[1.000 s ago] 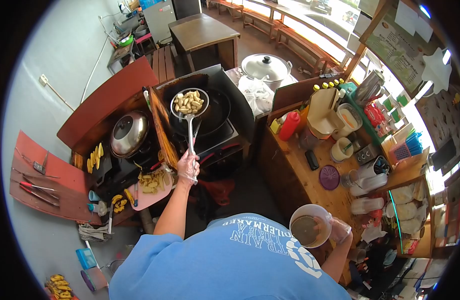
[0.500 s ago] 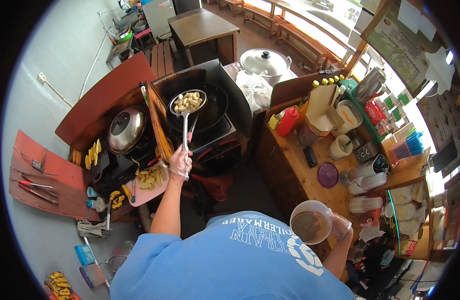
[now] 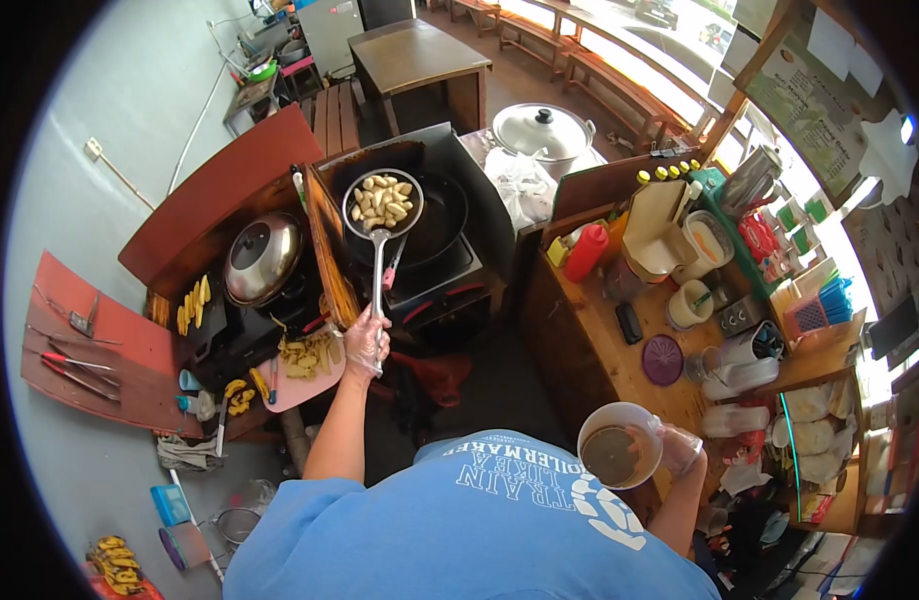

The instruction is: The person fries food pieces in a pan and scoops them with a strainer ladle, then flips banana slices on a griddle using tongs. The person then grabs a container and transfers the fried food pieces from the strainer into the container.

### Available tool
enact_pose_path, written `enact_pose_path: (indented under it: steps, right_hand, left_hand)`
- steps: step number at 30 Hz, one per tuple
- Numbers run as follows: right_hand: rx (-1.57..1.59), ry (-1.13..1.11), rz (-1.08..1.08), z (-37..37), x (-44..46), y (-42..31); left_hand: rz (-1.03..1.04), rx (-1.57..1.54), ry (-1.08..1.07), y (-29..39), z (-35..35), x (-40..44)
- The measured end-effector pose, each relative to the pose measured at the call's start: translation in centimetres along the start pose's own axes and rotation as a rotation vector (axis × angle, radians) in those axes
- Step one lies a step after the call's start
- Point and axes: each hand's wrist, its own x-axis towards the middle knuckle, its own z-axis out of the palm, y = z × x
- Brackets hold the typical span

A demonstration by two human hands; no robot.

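My left hand (image 3: 366,340), in a clear plastic glove, is closed round the handle of a metal skimmer (image 3: 379,255). Pale chopped pieces (image 3: 384,202) fill the skimmer's round bowl, which is up over a dark wok (image 3: 442,225) on a stove. My right hand (image 3: 682,450), gloved too, grips a translucent plastic tub (image 3: 620,445) beside my body. Something brown shows at the bottom of the tub; its kind I cannot tell.
Left of the wok sits a domed pan lid (image 3: 263,259). Peels lie on a pink cutting board (image 3: 305,368), with bananas (image 3: 240,391) nearby. The wooden counter (image 3: 605,352) on the right bears a red squeeze bottle (image 3: 586,252) and a purple lid (image 3: 663,360). Behind stands a large lidded pot (image 3: 543,130).
The skimmer's bowl appears slightly higher and larger, and the pieces in it have shifted. My right hand and the tub stay almost where they were. The whole view has turned a little.
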Motion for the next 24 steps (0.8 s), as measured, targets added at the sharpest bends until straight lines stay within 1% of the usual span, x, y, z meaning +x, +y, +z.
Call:
enact_pose_path:
  steps: [3,6,9,11,12,15,16,20,21,24]
  right_hand:
    - [0.03,-0.016,-0.017,0.4,0.6,0.6]
    - [0.053,-0.018,-0.025,0.8,1.0,0.8]
    - [0.024,0.024,0.002,1.2,0.8,0.7]
    - [0.026,0.03,0.006,1.3,0.9,1.1]
    - [0.031,0.032,0.012,1.6,0.6,1.5]
    - [0.03,0.057,-0.015,2.1,0.5,1.2]
    - [0.021,0.065,-0.016,2.1,0.3,1.3]
    - [0.046,0.076,-0.008,1.7,-0.1,2.0]
    - [0.054,0.081,0.003,1.4,-0.3,2.5]
    - [0.078,0.049,-0.034,0.7,-0.5,2.9]
  left_hand:
    - [-0.025,-0.063,-0.054,1.1,-0.1,0.3]
    - [-0.002,-0.026,-0.025,1.0,-0.4,0.4]
    - [0.007,0.018,0.002,0.8,-0.3,0.0]
    - [-0.029,-0.04,-0.03,0.8,-1.0,0.5]
    - [-0.038,-0.039,-0.092,1.3,-1.3,1.0]
    - [-0.028,-0.048,-0.058,1.5,-0.9,1.2]
    - [-0.027,-0.001,-0.018,1.1,-0.8,1.1]
    - [-0.009,0.018,-0.013,0.0,-0.6,0.6]
    - [-0.01,-0.027,-0.063,0.8,-0.2,0.6]
    - [-0.018,-0.035,-0.07,0.8,-0.2,1.2]
